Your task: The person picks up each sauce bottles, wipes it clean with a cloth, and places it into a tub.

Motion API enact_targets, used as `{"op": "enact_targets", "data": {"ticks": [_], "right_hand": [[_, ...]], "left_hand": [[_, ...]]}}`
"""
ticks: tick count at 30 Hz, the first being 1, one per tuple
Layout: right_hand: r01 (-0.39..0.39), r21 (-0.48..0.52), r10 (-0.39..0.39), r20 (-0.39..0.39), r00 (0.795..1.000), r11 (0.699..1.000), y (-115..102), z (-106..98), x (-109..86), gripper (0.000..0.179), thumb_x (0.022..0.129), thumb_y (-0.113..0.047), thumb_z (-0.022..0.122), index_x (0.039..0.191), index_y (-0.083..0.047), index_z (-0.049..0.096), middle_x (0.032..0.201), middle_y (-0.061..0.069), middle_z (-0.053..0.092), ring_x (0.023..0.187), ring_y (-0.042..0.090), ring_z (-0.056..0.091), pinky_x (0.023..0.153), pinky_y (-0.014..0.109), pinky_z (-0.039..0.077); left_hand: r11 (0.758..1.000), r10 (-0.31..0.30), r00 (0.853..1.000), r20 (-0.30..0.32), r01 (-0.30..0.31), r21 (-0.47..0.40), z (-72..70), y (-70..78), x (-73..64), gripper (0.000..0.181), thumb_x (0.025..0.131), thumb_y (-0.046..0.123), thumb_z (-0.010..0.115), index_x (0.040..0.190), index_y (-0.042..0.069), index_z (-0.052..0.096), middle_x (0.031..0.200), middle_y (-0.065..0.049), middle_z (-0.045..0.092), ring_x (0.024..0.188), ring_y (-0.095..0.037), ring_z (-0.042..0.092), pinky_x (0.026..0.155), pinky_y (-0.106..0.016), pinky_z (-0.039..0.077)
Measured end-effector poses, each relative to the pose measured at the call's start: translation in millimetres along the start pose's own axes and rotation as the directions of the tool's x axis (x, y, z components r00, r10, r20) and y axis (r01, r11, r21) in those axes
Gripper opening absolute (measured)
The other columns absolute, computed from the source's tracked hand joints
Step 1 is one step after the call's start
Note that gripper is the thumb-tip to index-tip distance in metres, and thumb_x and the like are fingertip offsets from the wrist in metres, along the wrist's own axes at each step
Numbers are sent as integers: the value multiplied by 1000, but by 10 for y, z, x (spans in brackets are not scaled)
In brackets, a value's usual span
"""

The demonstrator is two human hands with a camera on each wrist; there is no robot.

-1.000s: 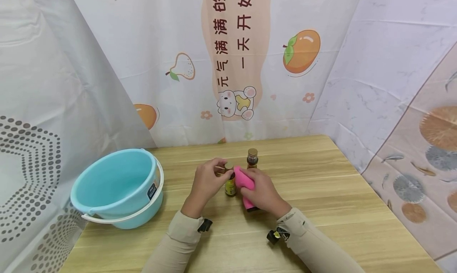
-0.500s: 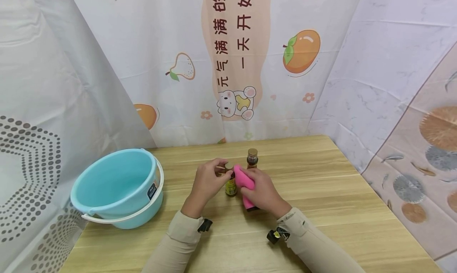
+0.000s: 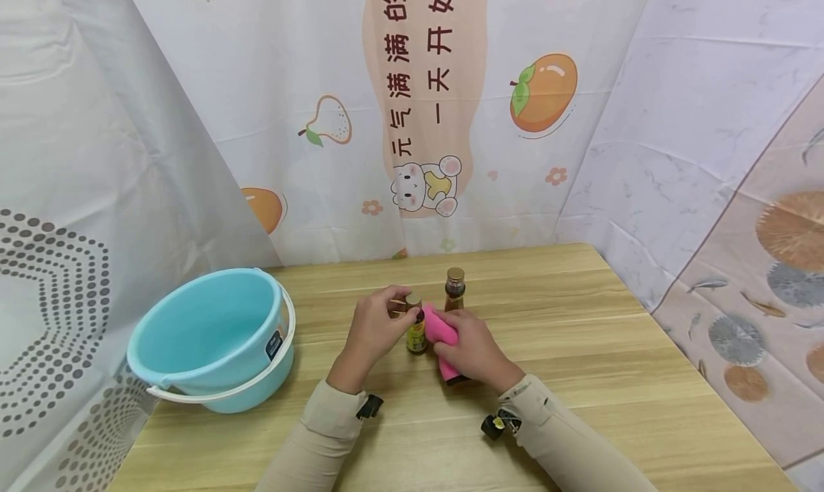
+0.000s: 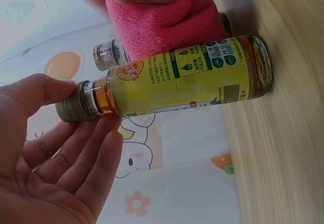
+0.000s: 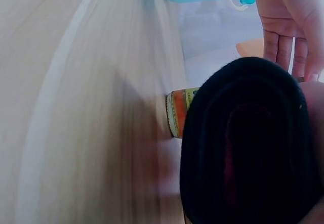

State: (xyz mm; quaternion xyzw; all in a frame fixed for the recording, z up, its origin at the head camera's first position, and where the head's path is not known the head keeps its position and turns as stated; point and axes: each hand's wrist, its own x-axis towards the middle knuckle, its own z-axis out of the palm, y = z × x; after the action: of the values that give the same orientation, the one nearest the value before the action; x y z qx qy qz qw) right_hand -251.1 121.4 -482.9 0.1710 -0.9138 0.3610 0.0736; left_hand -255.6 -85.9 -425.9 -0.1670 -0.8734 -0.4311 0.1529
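Note:
In the head view, my left hand (image 3: pixel 373 327) pinches the cap of a small glass bottle (image 3: pixel 416 340) with a yellow-green label. The bottle stands upright on the table. In the left wrist view, thumb and fingers are on its brownish screw cap (image 4: pixel 71 108), and amber liquid shows at the neck. My right hand (image 3: pixel 478 347) grips a pink fuzzy cloth piece (image 3: pixel 441 331), which lies against the bottle's right side. The cloth piece ends in a dark, hollow cuff (image 5: pixel 205 133) in the right wrist view; its exact kind is unclear.
A second bottle (image 3: pixel 455 286) with a gold-coloured cap stands just behind my right hand. At the table's left sits a light blue bucket (image 3: pixel 212 388) with its white handle lowered. The wooden table (image 3: pixel 566 377) meets a printed curtain (image 3: pixel 515 192) at the back.
My right hand and the pink cloth piece have slid slightly down the bottle, so more of its cap and of the bottle behind shows. The left hand keeps its place.

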Motion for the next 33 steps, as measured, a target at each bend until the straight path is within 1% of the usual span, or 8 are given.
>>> {"op": "enact_targets", "data": {"ticks": [7, 11, 13, 17, 19, 24, 27, 33], "right_hand": [[-5, -16, 5, 21, 1000, 1000, 26, 12, 0, 63, 83, -20, 79, 144, -15, 63, 132, 15, 67, 90, 19, 61, 70, 32, 53], [-4, -19, 4, 23, 1000, 1000, 30, 16, 4, 63, 82, -19, 78, 143, -14, 64, 131, 15, 67, 90, 19, 61, 71, 32, 53], [-6, -19, 6, 22, 1000, 1000, 31, 19, 6, 62, 82, -19, 78, 143, -14, 64, 132, 14, 67, 90, 19, 61, 71, 31, 53], [-7, -26, 7, 15, 1000, 1000, 26, 19, 6, 62, 82, -19, 78, 142, -14, 65, 131, 14, 67, 91, 20, 61, 71, 31, 53], [-7, -28, 7, 14, 1000, 1000, 24, 19, 5, 61, 82, -19, 79, 142, -14, 65, 131, 14, 67, 91, 19, 61, 71, 31, 53], [0, -21, 0, 12, 1000, 1000, 13, 5, -1, 61, 83, -19, 78, 142, -14, 65, 132, 14, 66, 90, 19, 61, 70, 31, 53], [4, -17, -4, 4, 1000, 1000, -8, -12, -4, 62, 83, -19, 78, 143, -15, 64, 132, 13, 66, 90, 18, 61, 70, 31, 53], [22, -16, -22, -19, 1000, 1000, -34, -38, -4, 63, 83, -20, 77, 144, -18, 63, 131, 12, 66, 91, 19, 60, 70, 31, 52]], "left_hand": [[999, 18, 1000, 1, -18, 46, 5, 1, -7, 32, 90, 23, 80, 120, 14, 74, 110, -2, 76, 93, -14, 76, 76, -33, 64], [994, 34, 999, -29, -30, 107, 7, 1, -18, 35, 90, 32, 82, 120, 15, 73, 115, -1, 72, 96, -17, 74, 77, -37, 62], [992, 41, 998, -48, -35, 122, 9, 5, -19, 36, 89, 34, 83, 118, 14, 73, 112, -1, 70, 93, -17, 73, 76, -37, 61], [994, 44, 997, -61, -38, 103, 20, -6, -8, 32, 88, 32, 85, 112, 14, 74, 101, 1, 70, 85, -15, 74, 69, -35, 60], [995, 46, 997, -56, -41, 88, 23, -9, -5, 29, 88, 30, 85, 110, 14, 74, 98, -2, 72, 83, -14, 74, 67, -33, 61], [996, 44, 998, -53, -40, 83, 24, -15, -3, 29, 89, 29, 85, 110, 14, 74, 100, -5, 74, 81, -14, 75, 66, -32, 62], [996, 35, 998, -54, -30, 86, 24, -14, 0, 29, 88, 30, 85, 110, 14, 74, 100, -3, 75, 81, -14, 75, 66, -32, 62], [997, 21, 999, -43, -18, 71, 15, -13, 0, 31, 88, 29, 85, 112, 12, 74, 105, -7, 77, 83, -15, 76, 68, -34, 63]]}}
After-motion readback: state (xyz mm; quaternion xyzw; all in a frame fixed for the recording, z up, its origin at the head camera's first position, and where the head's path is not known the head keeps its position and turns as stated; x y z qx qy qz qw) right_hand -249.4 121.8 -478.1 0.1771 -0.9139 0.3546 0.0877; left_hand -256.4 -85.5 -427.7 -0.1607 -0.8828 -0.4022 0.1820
